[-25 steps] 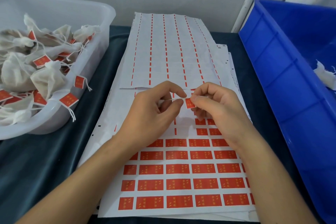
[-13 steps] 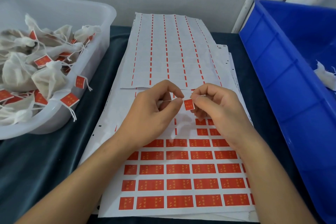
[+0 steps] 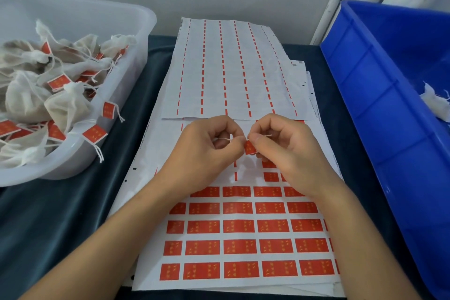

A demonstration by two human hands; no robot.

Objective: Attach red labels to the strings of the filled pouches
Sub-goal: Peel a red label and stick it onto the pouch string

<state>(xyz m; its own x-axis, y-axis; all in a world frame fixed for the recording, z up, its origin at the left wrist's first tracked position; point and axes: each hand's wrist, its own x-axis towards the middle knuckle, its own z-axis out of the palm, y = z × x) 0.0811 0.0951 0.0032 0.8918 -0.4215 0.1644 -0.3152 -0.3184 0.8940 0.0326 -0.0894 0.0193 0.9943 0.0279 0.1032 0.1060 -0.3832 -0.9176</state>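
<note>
My left hand (image 3: 204,153) and my right hand (image 3: 287,151) meet above the label sheet (image 3: 243,229). Between their fingertips sits one red label (image 3: 249,147), folded over a thin white string (image 3: 225,139). The left hand pinches the string, and the right thumb and forefinger press the label. The string's far end (image 3: 266,135) pokes out behind the right fingers. The pouch on this string is hidden under my left hand. Rows of red labels fill the near half of the sheet.
A clear tub (image 3: 136,39) at the left holds several filled pouches (image 3: 65,107) with red labels on their strings. A blue bin (image 3: 370,95) at the right holds a white pouch (image 3: 435,102). Stripped label sheets (image 3: 231,68) lie behind my hands on a dark cloth (image 3: 60,214).
Both hands stay together at the same spot. The right fingers have pressed the label a little lower and tighter around the string.
</note>
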